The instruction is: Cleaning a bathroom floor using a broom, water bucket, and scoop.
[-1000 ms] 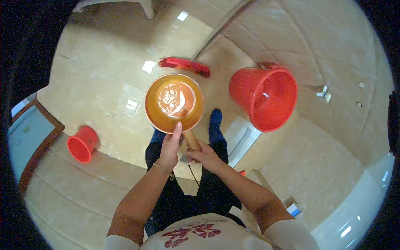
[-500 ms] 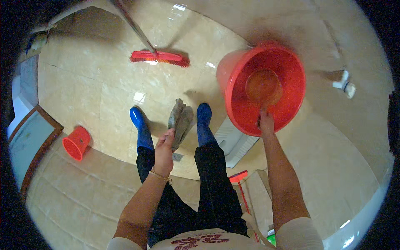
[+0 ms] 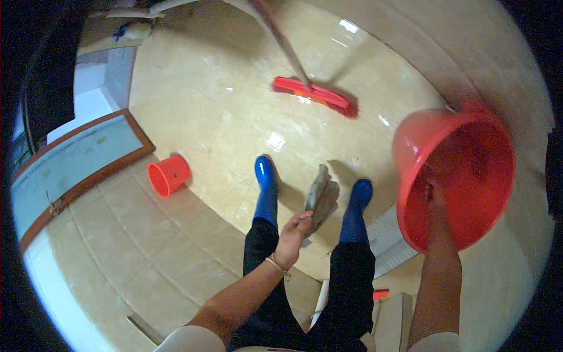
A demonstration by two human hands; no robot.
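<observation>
My left hand [image 3: 293,237] is closed on the end of a limp, folded grey cloth [image 3: 324,196], which hangs over the floor between my blue rubber boots. On the right stands a large red bucket [image 3: 407,193], its mouth tilted toward me in the view. My right hand [image 3: 433,196] is down inside it, fingers curled and dim in the shade. The dipper in that hand barely stands out against the dark red interior. I cannot make out any water level.
A red push broom [image 3: 316,95] rests on the wet, shiny tiles ahead. To the left are a small red bucket [image 3: 170,176] and a brown-framed glass panel [image 3: 94,155]. Beside the large bucket lies a white squat toilet [image 3: 394,243]; a red tool head [image 3: 381,294] shows near the bottom.
The view has swung left, so everything sits farther right. My right hand has gone deeper into the large bucket; the dipper's round bowl, plain before, has faded into shadow. My left hand still grips the cloth.
</observation>
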